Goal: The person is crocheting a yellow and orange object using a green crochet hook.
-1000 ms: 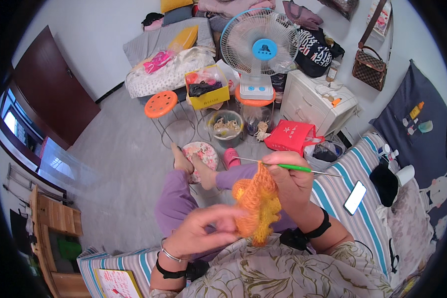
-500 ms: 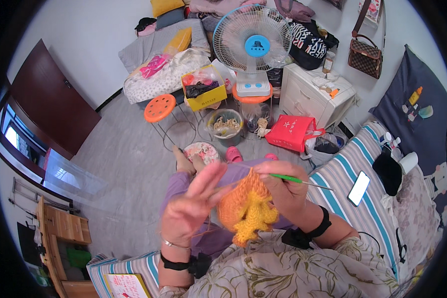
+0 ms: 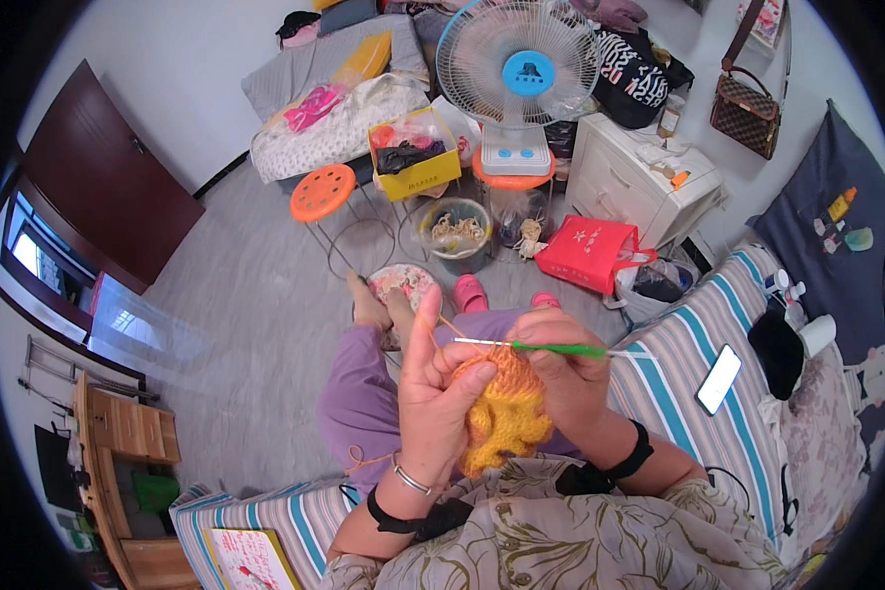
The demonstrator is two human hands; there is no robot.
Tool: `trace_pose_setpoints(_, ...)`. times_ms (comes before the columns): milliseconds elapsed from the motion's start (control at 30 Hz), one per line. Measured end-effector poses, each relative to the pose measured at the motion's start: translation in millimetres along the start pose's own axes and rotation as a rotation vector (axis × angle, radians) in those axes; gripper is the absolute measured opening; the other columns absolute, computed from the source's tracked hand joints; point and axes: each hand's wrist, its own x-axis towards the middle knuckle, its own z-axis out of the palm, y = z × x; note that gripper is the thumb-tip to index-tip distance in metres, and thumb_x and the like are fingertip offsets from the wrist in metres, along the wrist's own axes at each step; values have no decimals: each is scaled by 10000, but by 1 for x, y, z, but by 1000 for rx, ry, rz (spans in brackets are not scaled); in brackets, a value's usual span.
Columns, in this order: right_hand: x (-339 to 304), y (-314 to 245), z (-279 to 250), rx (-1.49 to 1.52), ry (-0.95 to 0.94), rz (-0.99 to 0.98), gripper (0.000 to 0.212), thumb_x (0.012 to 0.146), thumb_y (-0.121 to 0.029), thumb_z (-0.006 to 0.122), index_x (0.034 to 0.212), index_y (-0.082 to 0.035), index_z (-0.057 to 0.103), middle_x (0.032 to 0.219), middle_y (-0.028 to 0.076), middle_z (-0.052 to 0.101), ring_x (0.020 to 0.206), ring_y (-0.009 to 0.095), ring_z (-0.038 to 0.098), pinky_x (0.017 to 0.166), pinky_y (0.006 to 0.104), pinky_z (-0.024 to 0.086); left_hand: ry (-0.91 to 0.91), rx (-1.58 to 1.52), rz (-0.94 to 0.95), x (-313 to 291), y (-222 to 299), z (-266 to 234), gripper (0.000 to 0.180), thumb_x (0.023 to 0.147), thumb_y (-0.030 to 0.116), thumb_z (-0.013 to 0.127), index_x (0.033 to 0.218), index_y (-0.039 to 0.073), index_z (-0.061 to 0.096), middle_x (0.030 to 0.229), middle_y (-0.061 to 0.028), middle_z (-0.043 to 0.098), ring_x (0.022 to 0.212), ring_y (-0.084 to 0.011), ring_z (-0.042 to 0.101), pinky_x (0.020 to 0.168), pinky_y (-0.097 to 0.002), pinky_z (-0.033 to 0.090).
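An orange and yellow crochet piece [image 3: 506, 418] hangs between my hands above my lap. My left hand [image 3: 437, 379] pinches its upper left side between thumb and fingers, with the index finger raised and an orange yarn strand [image 3: 449, 324] running from it. In my right hand [image 3: 567, 374] is a crochet hook [image 3: 560, 348] with a green grip, lying almost level; its silver end points left over the top edge of the piece. The right fingers also sit against the piece's upper right. A loose curl of orange yarn [image 3: 364, 462] hangs beside my left wrist.
I sit on a striped bed [image 3: 674, 339], with a lit phone [image 3: 719, 380] to my right. Ahead stand a fan [image 3: 528, 74] on an orange stool, another orange stool [image 3: 323, 193], a bucket [image 3: 459, 258], a red bag [image 3: 588, 253] and a white cabinet [image 3: 624, 187].
My left hand has come in from spread fingers to pinch the crochet piece. The hook has swung level, its silver end now over the top edge. The view has shifted slightly.
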Motion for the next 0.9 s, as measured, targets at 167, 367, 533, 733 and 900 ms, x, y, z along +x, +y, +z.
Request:
trace_pose_setpoints(167,-2,10,-3,386,70,365,145,902,-20,551,1036,6,600,1033,93,615,959,159,578,858,296,450,79,74,19,4,-6,-8,831,813,-127,585,1474,73,121,1145,-69,585,962,-89,594,818,-218,505)
trace_pose_setpoints(367,7,20,-13,266,-27,363,142,874,-4,575,1010,-10,618,1015,83,625,913,168,602,823,288,467,117,289,66,9,-14,-16,833,804,-120,603,1467,36,123,1103,-63,597,939,-89,596,818,-214,496)
trace_pose_setpoints(533,23,29,-11,-379,-198,-99,154,816,-42,641,969,-47,634,920,78,620,780,204,594,707,306,469,99,421,153,16,-23,-14,803,825,-106,591,1466,25,125,953,-84,644,873,-103,604,800,-227,473)
trace_pose_setpoints(733,15,58,-3,-378,-55,-210,139,797,-56,653,936,-59,646,896,66,611,791,218,583,754,329,472,184,32,65,23,-44,-12,795,866,-53,567,1478,59,72,970,-87,640,885,-103,601,810,-225,464)
trace_pose_setpoints(900,0,70,6,331,151,294,101,895,-87,569,974,-35,603,977,104,596,899,184,558,810,312,447,85,16,23,28,-35,-28,773,879,-45,537,1481,70,66,1012,-79,627,922,-109,590,846,-239,453)
